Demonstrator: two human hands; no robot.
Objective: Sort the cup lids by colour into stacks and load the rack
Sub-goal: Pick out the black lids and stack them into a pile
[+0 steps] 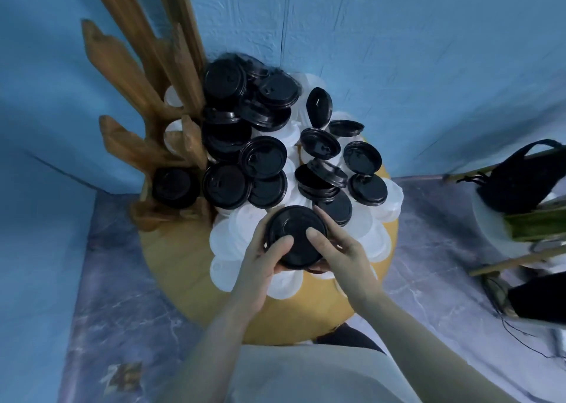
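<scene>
We hold one black lid (pixel 296 238) with both hands above the near part of the round counter (pixel 180 268). Our left hand (pixel 263 261) grips its left edge, the thumb lying on top and the fingers curled under it. Our right hand (pixel 343 249) grips the right edge in the same way, with the thumb on top. We cannot tell if there are more lids under this one. Below our hands white lids (pixel 228 240) lie spread on the counter. Farther from us, black lids (pixel 263 157) lie in a loose pile, some flat, some tilted, on top of more white ones. The wooden rack (pixel 147 102) stands at the left edge of the counter; its near slot holds a black stack (pixel 175 185), and two slots farther back show white lids (pixel 172 96). A black bag (pixel 520 179) rests at the right, well apart from the counter.
</scene>
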